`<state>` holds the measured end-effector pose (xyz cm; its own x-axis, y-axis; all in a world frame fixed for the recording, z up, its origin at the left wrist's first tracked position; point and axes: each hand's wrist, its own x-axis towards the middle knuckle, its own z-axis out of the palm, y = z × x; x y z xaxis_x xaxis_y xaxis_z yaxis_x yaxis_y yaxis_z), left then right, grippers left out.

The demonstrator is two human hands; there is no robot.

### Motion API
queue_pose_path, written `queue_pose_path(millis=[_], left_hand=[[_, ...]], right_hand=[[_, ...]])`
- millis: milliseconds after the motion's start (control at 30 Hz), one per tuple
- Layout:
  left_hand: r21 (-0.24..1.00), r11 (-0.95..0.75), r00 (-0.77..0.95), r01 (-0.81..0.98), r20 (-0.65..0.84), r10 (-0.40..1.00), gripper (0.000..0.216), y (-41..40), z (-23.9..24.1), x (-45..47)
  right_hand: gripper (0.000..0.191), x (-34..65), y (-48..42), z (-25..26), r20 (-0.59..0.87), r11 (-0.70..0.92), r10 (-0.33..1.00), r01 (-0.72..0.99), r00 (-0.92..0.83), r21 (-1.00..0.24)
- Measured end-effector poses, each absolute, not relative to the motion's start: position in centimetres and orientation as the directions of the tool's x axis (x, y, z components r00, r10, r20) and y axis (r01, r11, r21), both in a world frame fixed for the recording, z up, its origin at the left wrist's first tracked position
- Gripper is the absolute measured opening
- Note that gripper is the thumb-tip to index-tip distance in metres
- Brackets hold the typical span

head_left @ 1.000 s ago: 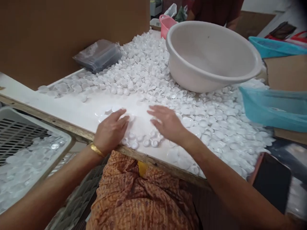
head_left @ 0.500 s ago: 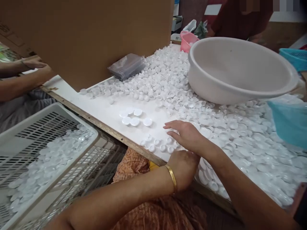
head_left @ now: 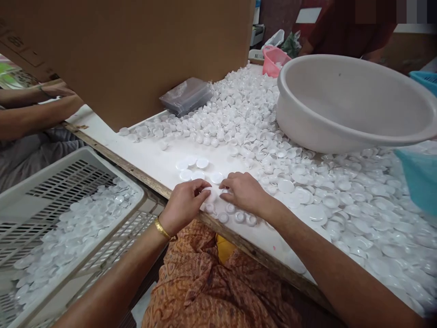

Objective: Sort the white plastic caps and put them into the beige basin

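My left hand [head_left: 184,202] and my right hand [head_left: 243,191] meet at the near edge of the white table [head_left: 150,157]. Their fingertips pinch together on a small white plastic cap [head_left: 213,195] between them. A short row of small white caps [head_left: 235,216] lies just in front of my right hand. A few flat round white lids [head_left: 195,168] sit apart just beyond my hands. A big heap of white caps and lids [head_left: 307,182] covers the table to the right and back.
A large pale basin [head_left: 355,107] rests on the heap. A white slatted crate [head_left: 64,214] holding lids stands at my left. A cardboard wall [head_left: 136,50], a grey plastic bag [head_left: 187,94], a pink basket [head_left: 275,59] and a teal basket [head_left: 418,175] surround the table. Another person's arms [head_left: 30,107] are at left.
My left hand rose from below the table edge up onto the table and met my right hand, which drew back toward it. Both now pinch one cap.
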<state>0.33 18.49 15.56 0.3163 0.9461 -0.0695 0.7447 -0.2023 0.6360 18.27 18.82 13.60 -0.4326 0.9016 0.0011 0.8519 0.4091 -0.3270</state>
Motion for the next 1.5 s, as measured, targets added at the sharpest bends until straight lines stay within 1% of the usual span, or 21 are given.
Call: queue_pose_path(millis=[67, 133, 167, 267, 300, 333, 367, 400, 500, 533, 600, 700, 767, 867, 1000, 1067, 1133, 1167, 1233, 1367, 1500], left_hand=[[0.657, -0.214, 0.35, 0.723, -0.082, 0.933, 0.022, 19.4, 15.0, 1.6], [0.624, -0.254, 0.393, 0.739, -0.094, 0.914, 0.025, 20.3, 14.7, 3.2], [0.573, -0.282, 0.405, 0.769, -0.096, 0.909, 0.026, 20.7, 14.5, 3.8], [0.347, -0.332, 0.378, 0.877, -0.073, 0.923, 0.027, 21.9, 14.3, 4.3], [0.298, -0.325, 0.356, 0.898, -0.057, 0.933, 0.027, 22.2, 14.3, 4.0], [0.291, -0.306, 0.331, 0.907, -0.041, 0.943, 0.026, 22.4, 14.3, 3.6], [0.332, -0.274, 0.302, 0.903, -0.034, 0.953, 0.025, 22.5, 14.2, 3.3], [0.419, -0.23, 0.272, 0.879, -0.043, 0.961, 0.025, 22.5, 14.2, 2.9], [0.758, -0.027, 0.221, 0.652, -0.156, 0.963, 0.023, 22.2, 13.7, 2.9], [0.832, 0.032, 0.226, 0.554, -0.187, 0.956, 0.02, 22.0, 13.4, 3.2], [0.899, 0.087, 0.237, 0.429, -0.205, 0.95, 0.011, 21.9, 12.6, 4.1], [0.903, 0.113, 0.241, 0.415, -0.229, 0.943, 0.005, 22.3, 11.7, 5.2], [0.904, 0.153, 0.254, 0.4, -0.269, 0.929, 0.006, 22.6, 11.7, 5.6], [0.904, 0.199, 0.278, 0.377, -0.316, 0.907, 0.01, 23.0, 12.3, 5.8], [0.868, 0.219, 0.285, 0.447, -0.37, 0.884, 0.013, 23.0, 13.0, 5.8], [0.858, 0.239, 0.293, 0.454, -0.397, 0.869, 0.014, 23.0, 13.2, 5.7], [0.85, 0.273, 0.325, 0.45, -0.441, 0.837, 0.013, 23.3, 13.4, 5.7], [0.842, 0.294, 0.345, 0.452, -0.469, 0.813, 0.013, 23.5, 13.6, 5.6], [0.82, 0.335, 0.379, 0.463, -0.525, 0.762, 0.014, 23.8, 14.0, 5.6], [0.786, 0.397, 0.397, 0.474, -0.593, 0.7, 0.018, 24.4, 14.4, 5.6], [0.759, 0.43, 0.395, 0.489, -0.632, 0.667, 0.022, 24.4, 14.2, 5.6]], right_hand=[[0.019, 19.0, 18.8, 13.3, 0.006, 0.358, 0.928, 0.887, -0.372, -0.291], [0.02, 19.7, 18.8, 13.1, 0.022, 0.312, 0.948, 0.915, -0.317, -0.258], [0.021, 19.9, 18.7, 13.1, 0.036, 0.291, 0.956, 0.925, -0.291, -0.243], [0.021, 20.0, 18.5, 12.9, 0.076, 0.261, 0.965, 0.936, -0.25, -0.234], [0.02, 19.9, 18.5, 12.8, 0.087, 0.268, 0.963, 0.931, -0.254, -0.247], [0.02, 19.7, 18.6, 12.7, 0.098, 0.28, 0.96, 0.922, -0.263, -0.267], [0.02, 19.5, 18.6, 12.5, 0.11, 0.294, 0.956, 0.911, -0.273, -0.291], [0.021, 19.2, 18.7, 12.3, 0.123, 0.303, 0.953, 0.898, -0.278, -0.318], [0.026, 18.7, 18.9, 11.5, 0.168, 0.299, 0.953, 0.867, -0.252, -0.398], [0.029, 18.6, 19.0, 11.2, 0.179, 0.289, 0.956, 0.858, -0.233, -0.425], [0.037, 18.6, 19.0, 10.7, 0.19, 0.271, 0.96, 0.843, -0.204, -0.466], [0.049, 18.6, 19.2, 10.2, 0.178, 0.256, 0.965, 0.838, -0.193, -0.482], [0.054, 18.7, 19.4, 10.1, 0.169, 0.257, 0.965, 0.833, -0.198, -0.49], [0.056, 18.8, 19.5, 10.3, 0.15, 0.256, 0.967, 0.822, -0.208, -0.509], [0.052, 19.4, 18.8, 11.8, 0.143, 0.293, 0.956, 0.809, -0.257, -0.51], [0.038, 19.8, 18.1, 12.5, 0.178, 0.362, 0.932, 0.82, -0.315, -0.443], [0.022, 20.0, 17.6, 12.8, 0.201, 0.422, 0.905, 0.843, -0.374, -0.335], [0.019, 20.0, 17.5, 12.7, 0.203, 0.439, 0.896, 0.852, -0.394, -0.285], [0.02, 20.0, 17.4, 12.5, 0.198, 0.457, 0.886, 0.862, -0.419, -0.219], [0.025, 19.9, 17.4, 12.2, 0.175, 0.488, 0.869, 0.861, -0.463, -0.145], [0.028, 19.8, 17.5, 12.3, 0.152, 0.491, 0.869, 0.859, -0.47, -0.146]])
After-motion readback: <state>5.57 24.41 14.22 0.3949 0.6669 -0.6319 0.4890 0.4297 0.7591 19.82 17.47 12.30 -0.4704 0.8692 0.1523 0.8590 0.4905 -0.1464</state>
